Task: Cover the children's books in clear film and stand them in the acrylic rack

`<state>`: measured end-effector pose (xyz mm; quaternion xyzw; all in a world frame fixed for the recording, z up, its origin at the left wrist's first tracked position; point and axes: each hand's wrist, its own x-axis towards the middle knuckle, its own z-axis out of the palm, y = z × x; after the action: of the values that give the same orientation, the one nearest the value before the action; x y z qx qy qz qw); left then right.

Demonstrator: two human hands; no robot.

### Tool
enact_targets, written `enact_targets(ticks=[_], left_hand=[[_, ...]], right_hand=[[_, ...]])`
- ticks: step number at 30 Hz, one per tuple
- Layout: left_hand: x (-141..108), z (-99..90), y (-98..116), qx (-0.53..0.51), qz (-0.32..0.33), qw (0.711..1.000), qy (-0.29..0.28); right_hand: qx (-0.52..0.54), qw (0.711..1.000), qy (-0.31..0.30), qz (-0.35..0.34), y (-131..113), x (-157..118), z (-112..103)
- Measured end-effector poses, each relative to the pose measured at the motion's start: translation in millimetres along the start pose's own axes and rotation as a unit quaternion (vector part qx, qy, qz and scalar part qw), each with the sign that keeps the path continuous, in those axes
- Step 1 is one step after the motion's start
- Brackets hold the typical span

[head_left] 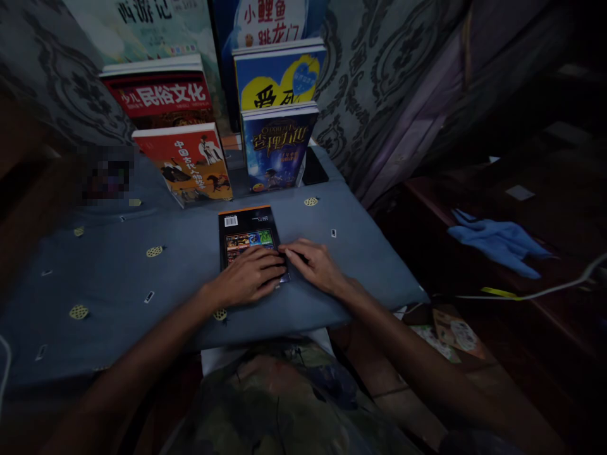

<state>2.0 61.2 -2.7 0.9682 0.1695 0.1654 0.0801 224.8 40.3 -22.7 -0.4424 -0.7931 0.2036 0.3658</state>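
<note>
A small dark book [246,221] lies on the cloth-covered table, its back cover with a barcode and coloured pictures facing up. My left hand [249,273] rests flat across the lower part of the cover, fingers stretched out, hiding part of the pictures. At the book's right edge is my right hand [315,265], thumb and forefinger close together on that edge. Beyond the book stand a red book [190,167] on the left and a blue book [279,151] on the right, both upright.
More books stand behind these, including a dark red one [164,95] and a blue-yellow one [279,72]. A black flat object [315,167] lies beside the right stack. Right of the table are a blue cloth [497,240] and a white cable [559,292]. The table's right edge slants toward me.
</note>
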Motion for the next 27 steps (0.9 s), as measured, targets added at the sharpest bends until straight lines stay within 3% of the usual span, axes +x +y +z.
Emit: enact_targets(ticks=[12, 18, 21, 27], left_hand=[[-15.2, 7.2, 37.0, 0.098, -0.018, 0.995, 0.015], [-28.3, 6.2, 57.7, 0.110, -0.081, 0.989, 0.059], [-43.7, 2.7, 64.4, 0.106, -0.145, 0.979, 0.100], [-85.5, -2.0, 66.8, 0.112, -0.277, 0.941, 0.157]], right_hand=[[0.016, 0.997, -0.001, -0.078, -17.6, -31.0, -6.0], [-0.013, 0.995, -0.004, -0.099, -31.7, -38.9, -6.1], [-0.014, 0.995, -0.013, -0.101, -49.8, -39.8, 4.8], [-0.035, 0.986, -0.105, -0.122, -88.0, -33.1, 48.4]])
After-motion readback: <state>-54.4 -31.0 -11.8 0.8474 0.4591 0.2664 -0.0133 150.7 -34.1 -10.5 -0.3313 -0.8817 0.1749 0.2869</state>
